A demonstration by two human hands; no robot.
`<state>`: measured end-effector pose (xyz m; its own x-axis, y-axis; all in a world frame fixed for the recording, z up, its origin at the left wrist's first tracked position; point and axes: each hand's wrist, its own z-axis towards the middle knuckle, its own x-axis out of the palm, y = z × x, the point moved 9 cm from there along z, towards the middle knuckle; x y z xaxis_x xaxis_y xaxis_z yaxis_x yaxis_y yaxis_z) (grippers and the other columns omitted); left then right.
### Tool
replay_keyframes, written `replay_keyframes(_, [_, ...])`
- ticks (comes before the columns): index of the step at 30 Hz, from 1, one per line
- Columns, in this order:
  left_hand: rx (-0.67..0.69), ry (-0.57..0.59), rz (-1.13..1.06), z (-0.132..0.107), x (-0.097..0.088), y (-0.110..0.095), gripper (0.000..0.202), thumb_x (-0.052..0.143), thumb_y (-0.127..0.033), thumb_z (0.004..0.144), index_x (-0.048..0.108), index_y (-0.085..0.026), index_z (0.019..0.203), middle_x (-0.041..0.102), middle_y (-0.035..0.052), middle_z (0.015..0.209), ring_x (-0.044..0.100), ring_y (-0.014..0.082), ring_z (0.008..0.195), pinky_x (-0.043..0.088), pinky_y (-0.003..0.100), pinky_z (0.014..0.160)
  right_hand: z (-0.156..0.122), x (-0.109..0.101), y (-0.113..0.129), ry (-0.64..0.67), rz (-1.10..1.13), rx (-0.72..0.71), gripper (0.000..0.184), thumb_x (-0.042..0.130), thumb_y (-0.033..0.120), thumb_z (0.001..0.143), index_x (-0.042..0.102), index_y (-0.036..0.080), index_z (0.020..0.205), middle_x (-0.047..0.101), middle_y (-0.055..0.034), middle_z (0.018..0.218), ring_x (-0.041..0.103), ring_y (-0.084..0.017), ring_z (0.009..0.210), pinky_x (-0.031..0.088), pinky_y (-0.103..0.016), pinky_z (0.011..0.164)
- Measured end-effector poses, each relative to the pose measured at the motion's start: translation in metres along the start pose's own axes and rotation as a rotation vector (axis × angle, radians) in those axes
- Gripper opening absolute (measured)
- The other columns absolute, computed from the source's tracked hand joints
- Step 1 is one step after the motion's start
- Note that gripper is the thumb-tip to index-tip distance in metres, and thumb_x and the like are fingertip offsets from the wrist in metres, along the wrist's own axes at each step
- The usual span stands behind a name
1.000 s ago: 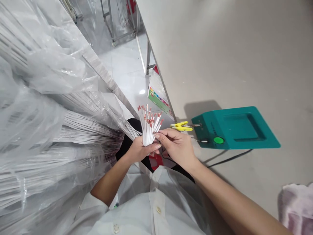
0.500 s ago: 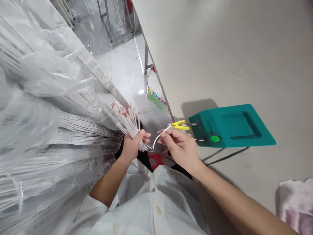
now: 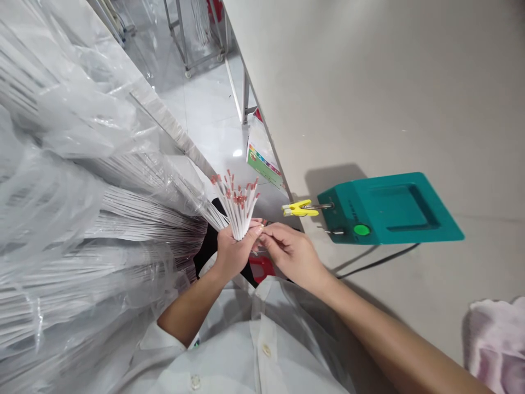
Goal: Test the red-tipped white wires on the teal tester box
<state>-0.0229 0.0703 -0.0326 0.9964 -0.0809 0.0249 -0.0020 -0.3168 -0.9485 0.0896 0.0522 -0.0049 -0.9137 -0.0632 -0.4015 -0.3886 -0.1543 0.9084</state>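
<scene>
My left hand is wrapped round a bundle of white wires, whose reddish, copper-coloured ends fan out upward. Against its fingertips, my right hand is closed in a pinch; whatever lies between those fingers is hidden. To the right, a teal tester box with a lit green button rests on the table. A yellow clip sticks out from the box on a metal post, nothing visible in its jaws. Below the clip, a thin metal probe points left.
Long bundles of white wires under clear plastic fill the left side. A pale table spans the right, with a pinkish cloth at its lower corner. A printed carton stands on the floor beside a wheeled metal rack.
My right hand has moved left and down from the yellow clip to my left hand. The white wire at the clip is gone from there. The bundle has shifted right and stands more upright.
</scene>
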Motion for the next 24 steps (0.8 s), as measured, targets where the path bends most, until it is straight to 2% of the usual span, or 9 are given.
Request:
replay_keyframes(3, [0.021,-0.043,0.063,-0.001,-0.004,-0.004,0.02,0.062,-0.033,0.071,0.068,-0.013,0.074,0.055,-0.0023,0.051,0.045,0.0066,0.042,0.038,0.021,0.045,-0.003,-0.018,-0.008,-0.146,0.059,0.107,0.016,0.049,0.029,0.085,0.063,0.02,0.087,0.062,-0.0044,0.079,0.059,-0.015,0.068,0.051,-0.029,0.061])
replay_keyframes(5, [0.02,-0.026,0.09,-0.001,-0.002,-0.003,0.021,0.062,-0.033,0.071,0.067,-0.013,0.072,0.047,-0.0047,0.043,0.041,0.0066,0.041,0.034,0.021,0.043,-0.005,-0.023,-0.01,-0.187,0.133,0.139,0.018,0.051,0.032,0.084,0.063,0.02,0.088,0.062,-0.0043,0.079,0.059,-0.014,0.065,0.052,-0.029,0.059])
replay_keyframes(10, [0.031,0.02,0.13,-0.001,0.001,0.001,0.022,0.063,-0.034,0.07,0.068,-0.013,0.075,0.049,-0.0042,0.047,0.039,0.006,0.044,0.035,0.021,0.047,-0.003,-0.023,-0.014,-0.199,0.23,0.177,0.02,0.056,0.037,0.08,0.064,0.019,0.083,0.062,-0.0044,0.076,0.059,-0.014,0.065,0.051,-0.027,0.054])
replay_keyframes(15, [0.009,0.015,0.127,-0.002,0.002,0.008,0.023,0.066,-0.035,0.067,0.07,-0.014,0.075,0.052,-0.0027,0.05,0.043,0.0077,0.047,0.036,0.022,0.049,0.0,-0.022,-0.019,-0.192,0.166,0.225,0.02,0.057,0.037,0.078,0.061,0.018,0.074,0.06,-0.0025,0.068,0.055,-0.013,0.059,0.049,-0.025,0.051])
replay_keyframes(20, [-0.009,-0.048,0.132,-0.001,-0.001,0.01,0.021,0.067,-0.032,0.066,0.068,-0.014,0.076,0.05,-0.004,0.048,0.042,0.0067,0.044,0.036,0.021,0.046,0.001,-0.027,-0.012,-0.188,0.08,0.148,0.018,0.054,0.033,0.081,0.06,0.019,0.074,0.059,-0.0022,0.068,0.054,-0.013,0.059,0.049,-0.027,0.054])
replay_keyframes(24, [-0.02,-0.078,0.13,0.0,-0.006,0.005,0.018,0.066,-0.03,0.067,0.066,-0.013,0.073,0.047,-0.0049,0.044,0.04,0.0063,0.042,0.033,0.02,0.043,0.001,-0.045,-0.006,-0.25,0.067,0.068,0.013,0.053,0.028,0.083,0.063,0.02,0.083,0.063,-0.0037,0.079,0.059,-0.014,0.066,0.05,-0.029,0.06])
